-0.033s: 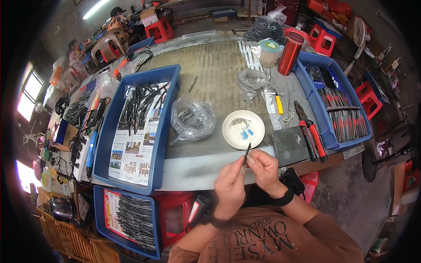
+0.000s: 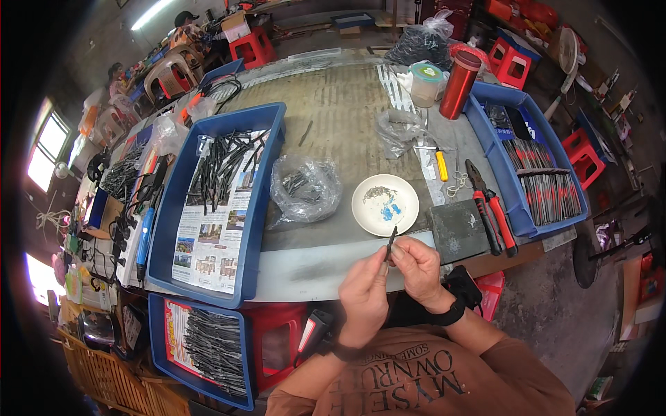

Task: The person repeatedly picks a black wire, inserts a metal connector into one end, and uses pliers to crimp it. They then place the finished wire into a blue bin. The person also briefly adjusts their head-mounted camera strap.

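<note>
Close together at the table's near edge, both my hands pinch one thin black strip-like piece [image 2: 392, 238]; its exact kind is too small to tell. My left hand [image 2: 365, 290] grips it from the left, fingers closed. My right hand [image 2: 417, 272] has thumb and fingers pressed on it from the right. The strip's tip points up toward a round cream dish [image 2: 411, 220] just beyond, which holds tiny metal bits and small blue pieces. Left of the dish, a clear plastic bag [image 2: 305, 187] has dark thin parts in it.
At left, a blue tray [image 2: 251, 229] holds black strips on newspaper; a lower tray [image 2: 248, 360] holds more. Right of the dish lie a dark block [image 2: 458, 231], red-handled pliers [image 2: 496, 215] and a yellow-handled screwdriver [image 2: 441, 166]. A red flask [image 2: 460, 87] stands near another blue tray [image 2: 517, 201].
</note>
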### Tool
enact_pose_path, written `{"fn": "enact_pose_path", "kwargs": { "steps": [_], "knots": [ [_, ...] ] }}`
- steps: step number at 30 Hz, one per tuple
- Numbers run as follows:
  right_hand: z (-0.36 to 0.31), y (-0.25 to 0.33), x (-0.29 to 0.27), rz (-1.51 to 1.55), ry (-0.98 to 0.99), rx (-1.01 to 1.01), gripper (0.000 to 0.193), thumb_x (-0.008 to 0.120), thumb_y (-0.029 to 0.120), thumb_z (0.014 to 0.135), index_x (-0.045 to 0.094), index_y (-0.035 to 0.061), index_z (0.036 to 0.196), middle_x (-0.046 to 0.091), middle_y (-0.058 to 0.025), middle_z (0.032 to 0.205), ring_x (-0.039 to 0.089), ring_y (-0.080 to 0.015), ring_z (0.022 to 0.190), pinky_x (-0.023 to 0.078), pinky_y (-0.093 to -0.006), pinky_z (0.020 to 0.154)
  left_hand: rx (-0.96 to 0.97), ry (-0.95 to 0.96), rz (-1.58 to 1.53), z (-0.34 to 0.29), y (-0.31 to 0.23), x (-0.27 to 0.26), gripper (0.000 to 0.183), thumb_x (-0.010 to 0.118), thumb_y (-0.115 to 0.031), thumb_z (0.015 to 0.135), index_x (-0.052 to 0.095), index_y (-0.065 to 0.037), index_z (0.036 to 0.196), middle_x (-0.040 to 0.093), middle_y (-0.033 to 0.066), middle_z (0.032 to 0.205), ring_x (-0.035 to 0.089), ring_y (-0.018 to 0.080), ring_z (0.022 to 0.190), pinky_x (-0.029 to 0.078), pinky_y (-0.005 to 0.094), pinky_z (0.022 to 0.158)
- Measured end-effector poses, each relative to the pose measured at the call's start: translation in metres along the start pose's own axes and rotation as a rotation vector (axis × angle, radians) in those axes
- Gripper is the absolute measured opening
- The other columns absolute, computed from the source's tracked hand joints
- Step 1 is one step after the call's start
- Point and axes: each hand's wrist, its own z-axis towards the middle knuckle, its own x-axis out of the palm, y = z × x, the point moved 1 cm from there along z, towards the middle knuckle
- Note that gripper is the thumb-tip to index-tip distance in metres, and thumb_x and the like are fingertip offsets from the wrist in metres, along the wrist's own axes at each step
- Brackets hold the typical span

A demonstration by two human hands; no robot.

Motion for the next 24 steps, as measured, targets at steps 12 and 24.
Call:
{"fn": "enact_pose_path", "kwargs": {
  "steps": [12, 24],
  "knots": [
    [0.0041, 0.0050, -0.0019, -0.041, 0.005, -0.106, 0.005, 0.063, 0.002, 0.079, 0.060, -0.0018, 0.081, 0.058, -0.0038, 0.075, 0.051, -0.0090, 0.067, 0.041, -0.0209, 0.061, -0.009, -0.007, 0.011, -0.0009, 0.0009, -0.0007, 0.026, 0.056, 0.007, 0.082, 0.060, 0.004, 0.108, 0.059, 0.0044, 0.084, 0.051, 0.0079, 0.075, 0.041, 0.0190, 0.067],
    [0.0047, 0.0043, -0.0045, -0.050, 0.036, -0.062, 0.008, 0.061, 0.004, 0.079, 0.057, -0.0014, 0.075, 0.056, -0.0053, 0.069, 0.052, -0.0116, 0.064, 0.042, -0.0250, 0.057, 0.007, -0.007, 0.000, -0.0011, 0.0003, 0.0003, 0.026, 0.057, 0.006, 0.082, 0.060, 0.004, 0.108, 0.060, 0.0048, 0.085, 0.052, 0.0084, 0.076, 0.041, 0.0193, 0.068]
  ]
}}
